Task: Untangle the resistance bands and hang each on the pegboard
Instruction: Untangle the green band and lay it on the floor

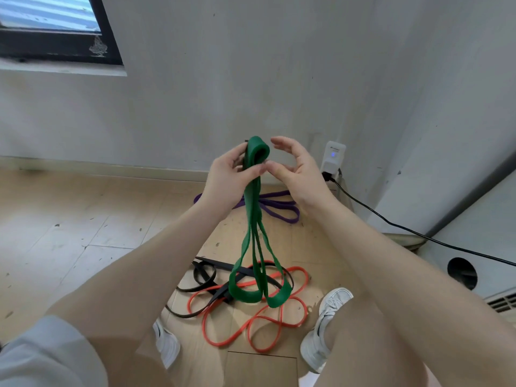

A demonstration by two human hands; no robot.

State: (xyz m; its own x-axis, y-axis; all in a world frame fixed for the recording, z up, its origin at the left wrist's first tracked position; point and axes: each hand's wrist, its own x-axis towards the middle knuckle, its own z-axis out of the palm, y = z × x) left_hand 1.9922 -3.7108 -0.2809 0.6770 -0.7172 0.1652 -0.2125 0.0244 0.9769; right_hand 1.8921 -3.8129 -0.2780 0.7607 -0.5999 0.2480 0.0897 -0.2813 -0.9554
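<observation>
— Hands first: where, and gripping what?

— Centre of frame, raised before the wall. Left hand (227,174) curled round the folded top of the green band (252,219), thumb pinching it in front. Right hand (296,171) just beside, fingers arched and loose; thumb tip near the band's fold, contact hard to make out.

— And the green band below the grip?

— Hanging in several strands down to lower centre, ending in two loops in front of the floor pile. Touching the pile or clear of it: cannot tell.

— The pile?

— Red band (251,325) and black band (206,275) overlapped on the wooden floor (83,219), partly hidden behind the green loops. Purple band (279,209) farther up, near the wall, partly covered by both wrists.

— Anything cut off?

— White shoes (324,331) at the bottom, one half hidden by a forearm. Window (55,29) clipped at upper left. White plug-in device (333,157) with a blue light at centre right, label unreadable, black cable (418,233) running off the right edge.
</observation>
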